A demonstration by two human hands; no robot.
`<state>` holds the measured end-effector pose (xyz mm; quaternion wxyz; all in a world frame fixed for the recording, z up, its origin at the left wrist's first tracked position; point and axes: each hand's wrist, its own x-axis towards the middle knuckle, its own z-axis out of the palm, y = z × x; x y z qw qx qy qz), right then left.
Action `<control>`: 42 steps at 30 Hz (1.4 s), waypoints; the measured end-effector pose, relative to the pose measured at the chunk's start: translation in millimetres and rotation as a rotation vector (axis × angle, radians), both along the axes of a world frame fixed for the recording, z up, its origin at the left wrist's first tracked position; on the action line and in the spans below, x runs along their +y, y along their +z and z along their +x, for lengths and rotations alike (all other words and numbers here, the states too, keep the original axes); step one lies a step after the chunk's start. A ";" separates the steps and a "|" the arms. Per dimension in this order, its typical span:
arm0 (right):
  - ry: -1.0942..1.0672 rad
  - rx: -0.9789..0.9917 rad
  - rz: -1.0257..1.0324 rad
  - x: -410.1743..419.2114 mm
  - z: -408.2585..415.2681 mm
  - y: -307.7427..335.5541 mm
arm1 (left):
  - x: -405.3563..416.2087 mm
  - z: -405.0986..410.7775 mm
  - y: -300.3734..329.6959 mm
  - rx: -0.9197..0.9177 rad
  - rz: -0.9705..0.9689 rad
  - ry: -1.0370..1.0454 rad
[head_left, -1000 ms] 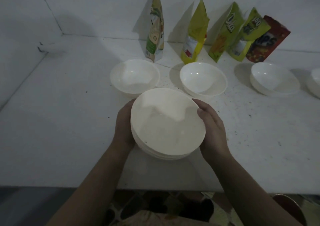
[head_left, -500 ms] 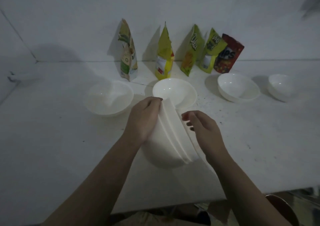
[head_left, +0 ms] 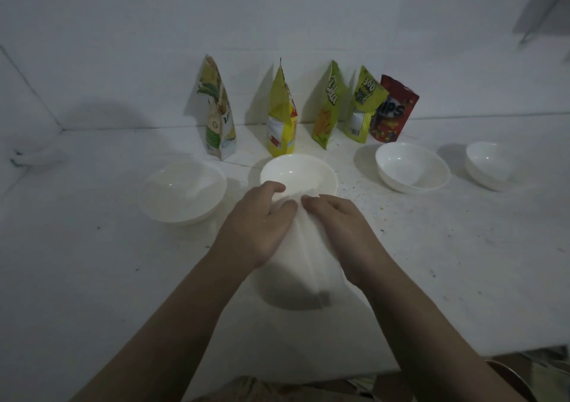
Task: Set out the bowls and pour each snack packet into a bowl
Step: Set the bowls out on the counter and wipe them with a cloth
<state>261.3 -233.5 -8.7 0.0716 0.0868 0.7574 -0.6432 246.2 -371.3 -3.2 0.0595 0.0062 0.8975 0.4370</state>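
Note:
A stack of white bowls (head_left: 303, 266) stands tilted on edge on the white table (head_left: 92, 278), just in front of me. My left hand (head_left: 257, 221) grips its left side near the top rim. My right hand (head_left: 337, 229) grips the right side, fingers curled over the rim. Several white bowls sit in a row beyond: one at the left (head_left: 182, 196), one in the middle (head_left: 303, 175), one to the right (head_left: 411, 167), one at the far right (head_left: 490, 165). Several snack packets stand against the wall: white-green (head_left: 217, 115), yellow (head_left: 282, 118), green (head_left: 328, 108), lime (head_left: 364, 105), red (head_left: 393, 110).
The table's front edge (head_left: 462, 361) runs close to my body. A wall corner lies at the far left. Dark crumbs speckle the table around the bowls on the right.
The bowl stack went from held flat to tipped on edge. My right hand closed back onto its right side, and both hands now meet at its top rim.

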 end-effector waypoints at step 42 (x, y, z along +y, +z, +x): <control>-0.331 0.700 0.055 -22.5 30.5 0.2 | -97.7 -0.3 -54.9 -0.024 0.036 -0.018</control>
